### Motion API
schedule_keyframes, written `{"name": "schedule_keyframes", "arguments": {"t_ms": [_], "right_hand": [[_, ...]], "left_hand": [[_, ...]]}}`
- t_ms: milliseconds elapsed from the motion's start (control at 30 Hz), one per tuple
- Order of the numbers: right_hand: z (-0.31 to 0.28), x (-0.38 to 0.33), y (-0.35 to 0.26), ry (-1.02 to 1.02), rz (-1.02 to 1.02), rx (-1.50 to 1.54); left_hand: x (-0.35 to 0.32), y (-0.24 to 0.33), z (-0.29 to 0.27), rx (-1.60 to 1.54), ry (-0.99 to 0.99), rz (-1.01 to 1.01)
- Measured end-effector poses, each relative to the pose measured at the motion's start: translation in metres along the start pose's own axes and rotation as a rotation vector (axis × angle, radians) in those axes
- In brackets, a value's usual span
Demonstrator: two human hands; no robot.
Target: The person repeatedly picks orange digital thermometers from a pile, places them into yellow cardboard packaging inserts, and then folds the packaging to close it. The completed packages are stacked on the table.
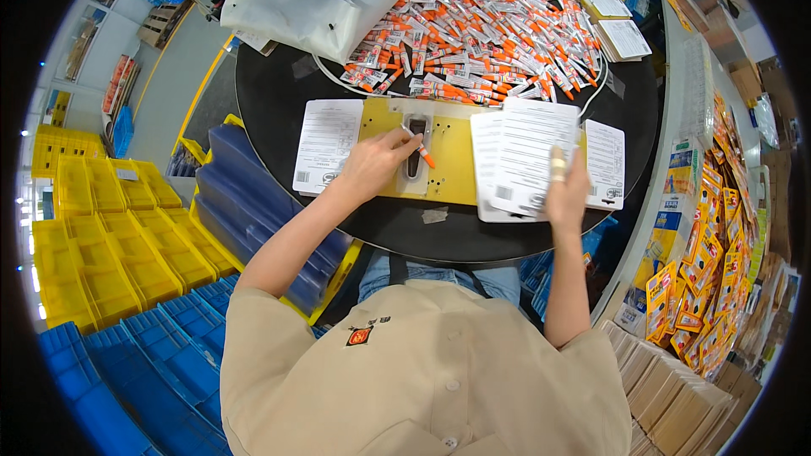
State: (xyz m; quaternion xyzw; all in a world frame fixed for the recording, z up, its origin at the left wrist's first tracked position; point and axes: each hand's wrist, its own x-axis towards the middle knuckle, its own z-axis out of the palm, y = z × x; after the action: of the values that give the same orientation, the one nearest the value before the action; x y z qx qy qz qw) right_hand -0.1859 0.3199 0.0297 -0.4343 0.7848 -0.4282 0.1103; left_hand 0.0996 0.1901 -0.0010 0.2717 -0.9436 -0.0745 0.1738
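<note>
My left hand (378, 162) pinches a small glue-type tube (427, 156) with an orange cap over a clear plastic blister (427, 128). This blister rests in a dark slot of the yellow plate (454, 184), in front of me on the round black table. My right hand (568, 190), its fingers blurred, grips white printed cards (532, 152) at their right edge; they cover the plate's right end. A tape-like wrap shows on one right finger. Another white card (328, 145) lies at the plate's left end, and further cards (606, 165) lie to the right.
A large heap of orange-capped tubes (481, 29) covers the table's far side, ringed by a pale cord. Card stacks (623, 38) stand far right. Yellow crates (110, 262) and blue crates (160, 363) fill the left; orange-yellow packages (701, 262) pile up on the right.
</note>
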Motion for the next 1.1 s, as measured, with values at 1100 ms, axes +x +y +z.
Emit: {"name": "schedule_keyframes", "arguments": {"t_ms": [1100], "right_hand": [[0.055,-0.020,0.022,-0.510,-0.593,-0.398]], "left_hand": [[-0.004,-0.003,-0.056,-0.216,-0.203,-0.910]]}}
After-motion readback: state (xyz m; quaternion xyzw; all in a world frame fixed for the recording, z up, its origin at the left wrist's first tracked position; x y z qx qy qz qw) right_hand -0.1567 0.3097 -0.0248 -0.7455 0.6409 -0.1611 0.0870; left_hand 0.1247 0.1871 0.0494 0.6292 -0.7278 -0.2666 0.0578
